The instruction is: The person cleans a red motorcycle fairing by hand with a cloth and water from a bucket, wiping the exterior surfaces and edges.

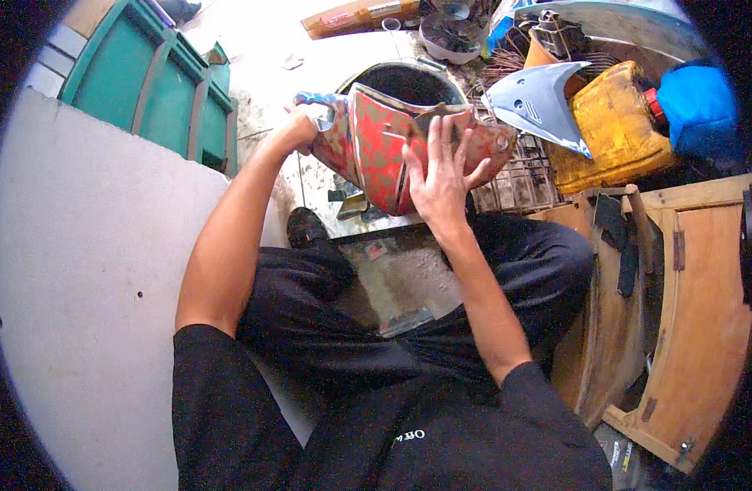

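A curved plastic motorcycle body panel point(380, 164), patchy red and brownish grey, is held up in front of me over my spread knees. My left hand point(301, 128) is closed around its narrow left end, where blue and white show. Against the panel's right half rests my right hand point(441, 176), palm toward it, fingers stretched out and spread. Whether anything thin lies under that palm is hidden. Just behind the panel stands a round dark bucket point(368, 78), partly covered by it.
A grey plastic panel point(527, 98) leans by a yellow jerry can point(613, 131) and a blue bundle point(703, 114) at the far right. Below them are wooden frames point(707, 286). A wire rack point(519, 180) sits behind my right knee. Left are a pale wall point(106, 245) and green cabinet point(139, 74).
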Available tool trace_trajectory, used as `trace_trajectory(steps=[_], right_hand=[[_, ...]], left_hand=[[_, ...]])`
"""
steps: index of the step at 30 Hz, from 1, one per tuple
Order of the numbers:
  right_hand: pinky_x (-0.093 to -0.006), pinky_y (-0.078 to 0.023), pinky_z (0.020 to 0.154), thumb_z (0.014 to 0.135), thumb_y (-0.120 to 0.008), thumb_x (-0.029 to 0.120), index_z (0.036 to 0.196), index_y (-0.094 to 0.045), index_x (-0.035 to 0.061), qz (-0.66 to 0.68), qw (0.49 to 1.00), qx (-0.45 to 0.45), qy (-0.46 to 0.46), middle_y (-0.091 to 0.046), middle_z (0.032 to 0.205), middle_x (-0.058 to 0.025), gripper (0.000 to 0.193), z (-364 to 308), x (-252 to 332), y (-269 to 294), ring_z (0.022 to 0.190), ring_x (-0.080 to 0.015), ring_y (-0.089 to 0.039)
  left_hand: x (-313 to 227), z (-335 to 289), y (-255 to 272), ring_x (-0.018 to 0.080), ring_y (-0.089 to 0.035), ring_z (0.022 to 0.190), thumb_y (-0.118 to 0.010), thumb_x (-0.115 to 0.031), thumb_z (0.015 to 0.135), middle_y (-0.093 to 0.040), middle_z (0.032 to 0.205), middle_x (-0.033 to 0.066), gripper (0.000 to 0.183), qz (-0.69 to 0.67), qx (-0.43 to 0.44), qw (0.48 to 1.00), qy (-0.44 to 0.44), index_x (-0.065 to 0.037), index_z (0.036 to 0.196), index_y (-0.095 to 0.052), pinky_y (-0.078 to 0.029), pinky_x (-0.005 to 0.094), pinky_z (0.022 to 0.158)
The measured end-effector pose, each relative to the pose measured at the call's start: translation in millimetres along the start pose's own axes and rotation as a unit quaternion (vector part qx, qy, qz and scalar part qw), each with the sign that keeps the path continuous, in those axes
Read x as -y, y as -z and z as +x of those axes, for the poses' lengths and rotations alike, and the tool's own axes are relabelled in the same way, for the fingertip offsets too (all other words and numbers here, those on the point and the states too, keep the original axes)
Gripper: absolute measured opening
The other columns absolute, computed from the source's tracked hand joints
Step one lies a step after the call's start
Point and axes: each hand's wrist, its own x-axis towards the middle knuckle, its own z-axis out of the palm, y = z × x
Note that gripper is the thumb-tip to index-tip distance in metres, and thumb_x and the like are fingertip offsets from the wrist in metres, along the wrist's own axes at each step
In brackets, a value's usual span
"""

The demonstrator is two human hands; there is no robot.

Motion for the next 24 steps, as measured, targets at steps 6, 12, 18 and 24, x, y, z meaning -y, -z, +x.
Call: trace_trajectory(steps=[6, 12, 18, 24], right_hand=[[-0.0679, 0.002, 0.108, 0.093, -0.034, 0.059, 0.149, -0.026, 0.0127, -0.122, 0.965, 0.063, 0.222, -0.018, 0.157, -0.0025, 0.073, 8, -20, 25, 0.146, -0.0281, -0.006], [-0.064, 0.001, 0.111, 0.09, -0.032, 0.066, 0.148, -0.024, 0.0041, -0.039, 0.965, 0.104, 0.236, -0.017, 0.157, -0.0092, 0.086, -10, 1, 19, 0.146, -0.0303, -0.006], [-0.0673, -0.004, 0.109, 0.091, -0.039, 0.061, 0.15, -0.022, 0.0106, -0.078, 0.984, 0.065, 0.148, -0.014, 0.158, -0.0043, 0.079, -4, 8, 21, 0.145, -0.0328, -0.009], [-0.0682, -0.007, 0.108, 0.091, -0.046, 0.054, 0.149, -0.023, 0.0081, 0.015, 0.982, 0.06, 0.176, -0.018, 0.157, -0.0087, 0.078, -12, 10, 17, 0.145, -0.0331, -0.011]], left_hand=[[-2, -2, 5, 0.0221, -0.049, 0.098, -0.079, -0.02, 0.066, -0.061, 0.106, 0.0053, 0.057, 0.282, 0.037, 0.957, -0.059, -0.014, 0.12, -0.06, -0.034, 0.0427, 0.084], [36, 29, 5, 0.0263, -0.055, 0.116, -0.083, -0.029, 0.063, -0.066, 0.116, 0.0021, 0.058, 0.468, 0.013, 0.858, -0.21, -0.018, 0.117, -0.066, -0.033, 0.0575, 0.103], [26, 8, -4, 0.0254, -0.06, 0.109, -0.079, -0.034, 0.068, -0.069, 0.108, 0.0017, 0.048, 0.435, 0.014, 0.89, -0.139, -0.018, 0.112, -0.069, -0.04, 0.0574, 0.098], [9, -18, 15, 0.0282, -0.064, 0.096, -0.062, -0.021, 0.079, -0.067, 0.102, 0.0157, 0.039, 0.144, -0.026, 0.983, -0.107, -0.005, 0.115, -0.062, -0.049, 0.0494, 0.086]])
